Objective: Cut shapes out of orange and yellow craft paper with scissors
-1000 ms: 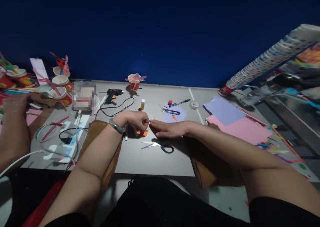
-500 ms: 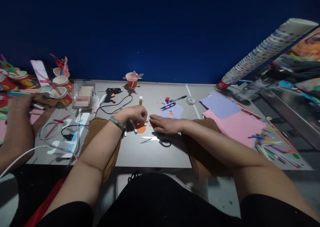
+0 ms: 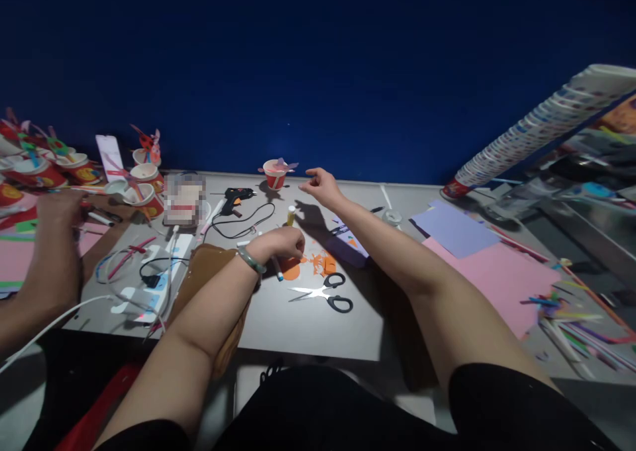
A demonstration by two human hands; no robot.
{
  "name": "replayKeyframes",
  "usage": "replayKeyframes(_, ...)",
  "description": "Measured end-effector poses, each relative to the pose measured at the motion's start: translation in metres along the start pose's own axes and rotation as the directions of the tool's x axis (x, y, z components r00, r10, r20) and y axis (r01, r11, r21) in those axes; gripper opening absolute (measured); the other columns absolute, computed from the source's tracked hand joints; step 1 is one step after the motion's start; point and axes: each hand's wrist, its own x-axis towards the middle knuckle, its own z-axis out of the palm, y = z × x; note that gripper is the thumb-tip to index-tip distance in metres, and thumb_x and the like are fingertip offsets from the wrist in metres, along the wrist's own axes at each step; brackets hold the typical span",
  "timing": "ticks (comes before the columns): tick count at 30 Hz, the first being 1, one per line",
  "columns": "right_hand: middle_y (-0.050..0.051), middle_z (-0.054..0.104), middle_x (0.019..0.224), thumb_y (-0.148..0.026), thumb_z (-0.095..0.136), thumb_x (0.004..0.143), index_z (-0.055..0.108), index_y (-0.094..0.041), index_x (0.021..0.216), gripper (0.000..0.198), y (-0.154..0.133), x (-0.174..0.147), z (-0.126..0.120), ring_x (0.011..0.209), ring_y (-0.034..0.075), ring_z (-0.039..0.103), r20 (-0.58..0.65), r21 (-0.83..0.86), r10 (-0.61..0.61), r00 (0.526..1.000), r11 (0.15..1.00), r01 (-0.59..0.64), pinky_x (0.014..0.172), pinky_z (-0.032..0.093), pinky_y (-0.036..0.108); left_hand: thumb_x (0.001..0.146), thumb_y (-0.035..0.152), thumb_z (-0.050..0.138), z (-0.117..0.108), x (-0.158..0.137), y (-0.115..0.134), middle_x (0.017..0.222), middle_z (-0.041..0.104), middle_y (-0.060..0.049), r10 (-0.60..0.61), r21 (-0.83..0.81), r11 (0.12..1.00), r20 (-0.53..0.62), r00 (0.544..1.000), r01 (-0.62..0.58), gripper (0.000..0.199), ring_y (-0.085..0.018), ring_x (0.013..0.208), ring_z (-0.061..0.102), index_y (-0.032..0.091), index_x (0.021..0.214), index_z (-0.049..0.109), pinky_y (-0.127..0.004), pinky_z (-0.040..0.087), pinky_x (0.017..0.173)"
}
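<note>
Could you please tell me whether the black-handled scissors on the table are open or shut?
Open, partly: the scissors lie with their blade tips apart and their handle loops spread.

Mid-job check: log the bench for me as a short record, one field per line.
Left hand: fingers curled at the orange paper pieces; whether it holds anything is hidden
Right hand: raised above the table, thumb and fingers apart
Scissors: lying with blades parted, nearer the wearer than the orange pieces
Glue gun: lying left of the red paper cup
Right side: purple sheet overlapping a pink sheet
Other person: a co-worker's hand at far left
</note>
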Motion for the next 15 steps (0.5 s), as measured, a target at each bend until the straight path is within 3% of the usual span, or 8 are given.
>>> replayKeyframes(3,-0.007,0.056,0.062,-0.031,0.08,0.065,0.062,-0.015,0.113,0.053,0.007,0.038,0.02,0.06,0.013,0.053,-0.03,0.099,0.03,0.999,0.995,-0.027,0.062,0.046,0.027,0.079,0.025,0.068,-0.002,0.002,0.0,0.091,0.075,-0.009,0.015,0.045,0.999,-0.014,1.0,-0.015,0.022,-0.017,0.078,0.064,0.014,0.096,0.076,-0.026,0.042,0.064)
replayKeyframes(8,-0.005,0.055,0.063,-0.033,0.08,0.061,0.066,-0.016,0.083,0.032,0.005,0.07,0.037,0.062,0.01,0.05,-0.006,0.139,-0.04,0.999,0.989,0.04,0.063,0.043,0.025,0.081,0.027,0.068,-0.005,0.004,-0.003,0.105,0.075,-0.012,0.018,0.093,0.996,-0.032,0.999,-0.015,0.025,-0.023,0.095,0.067,0.016,0.102,0.075,-0.028,0.046,0.073)
replayKeyframes(11,-0.004,0.053,0.06,-0.037,0.079,0.065,0.061,-0.017,0.067,0.028,0.003,0.081,0.042,0.061,0.011,0.048,-0.005,0.136,-0.056,0.998,0.989,0.057,0.06,0.042,0.026,0.082,0.027,0.067,-0.007,0.003,-0.003,0.11,0.074,-0.015,0.018,0.103,0.995,-0.041,0.999,-0.014,0.028,-0.026,0.1,0.067,0.015,0.106,0.074,-0.031,0.048,0.075)
replayKeyframes(15,-0.004,0.048,0.055,-0.04,0.077,0.074,0.057,-0.018,0.061,0.033,-0.001,0.095,0.047,0.056,0.011,0.046,0.026,0.137,-0.056,0.998,0.989,0.052,0.056,0.044,0.027,0.082,0.027,0.065,-0.007,0.003,-0.003,0.109,0.074,-0.015,0.042,0.114,0.993,-0.043,0.998,-0.036,0.027,-0.028,0.1,0.068,0.015,0.105,0.074,-0.033,0.049,0.076)
